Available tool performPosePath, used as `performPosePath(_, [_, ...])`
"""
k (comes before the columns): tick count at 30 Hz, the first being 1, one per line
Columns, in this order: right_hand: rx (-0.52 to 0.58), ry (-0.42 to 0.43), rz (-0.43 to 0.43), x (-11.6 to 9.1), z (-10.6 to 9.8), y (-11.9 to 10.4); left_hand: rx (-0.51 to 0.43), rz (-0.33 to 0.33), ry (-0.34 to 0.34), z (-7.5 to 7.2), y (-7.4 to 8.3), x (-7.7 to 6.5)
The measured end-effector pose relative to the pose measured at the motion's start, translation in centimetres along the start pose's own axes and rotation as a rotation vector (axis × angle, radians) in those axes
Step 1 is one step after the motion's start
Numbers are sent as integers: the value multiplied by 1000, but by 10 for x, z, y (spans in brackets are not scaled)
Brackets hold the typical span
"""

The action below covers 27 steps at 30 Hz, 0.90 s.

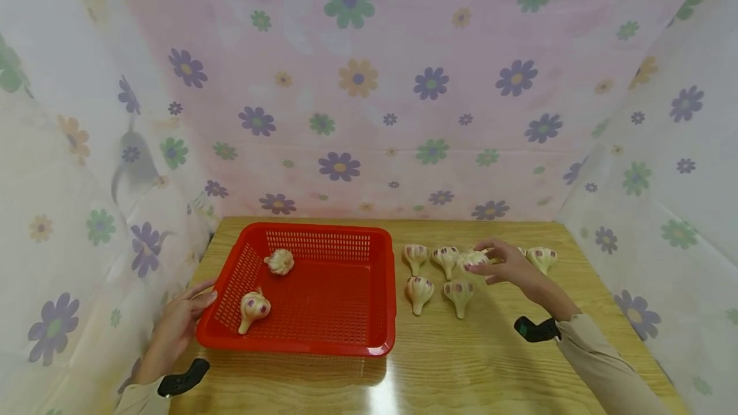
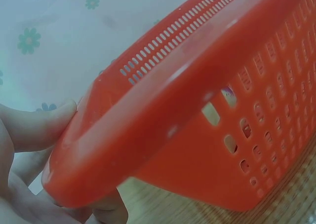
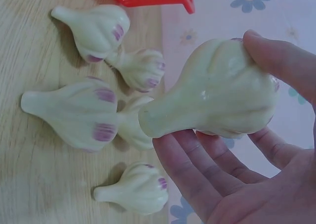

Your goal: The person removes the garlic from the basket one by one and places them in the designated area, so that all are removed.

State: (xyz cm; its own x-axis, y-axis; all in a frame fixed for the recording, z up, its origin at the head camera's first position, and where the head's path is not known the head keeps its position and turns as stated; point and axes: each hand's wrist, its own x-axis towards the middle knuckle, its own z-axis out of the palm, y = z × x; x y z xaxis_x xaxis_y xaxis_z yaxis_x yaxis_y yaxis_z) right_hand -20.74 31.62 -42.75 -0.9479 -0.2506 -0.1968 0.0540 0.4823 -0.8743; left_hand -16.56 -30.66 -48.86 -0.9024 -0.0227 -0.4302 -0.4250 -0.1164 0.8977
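A red plastic basket [image 1: 323, 344] stands on the left of the table, with a garlic bulb [image 1: 280, 262] near its back left and another bulb [image 1: 254, 308] at its front left. My left hand [image 1: 177, 322] grips the basket's left rim, thumb above and fingers below in the left wrist view. To the right of the basket, my right hand [image 1: 512, 268] holds a garlic bulb [image 3: 217, 90] between thumb and fingers, raised above the table. Beside it lie several more bulbs, among them a front one [image 1: 419, 293], its neighbour [image 1: 459, 296] and one at the far right [image 1: 542, 258].
The wooden table [image 1: 461, 364] has flower-printed cloth [image 1: 392, 82] behind it and on both sides. A black wrist device [image 1: 536, 329] sits on the right forearm, and a similar device [image 1: 183, 378] on the left.
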Motion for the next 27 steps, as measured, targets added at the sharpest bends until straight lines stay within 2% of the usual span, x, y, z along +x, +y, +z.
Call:
performPosePath(18, [18,10,69,-3,-4,28,18,-2,18,2,2,-1])
performPosePath(27, [24,25,63,-2,-4,41,0,4,12,1,2,-1])
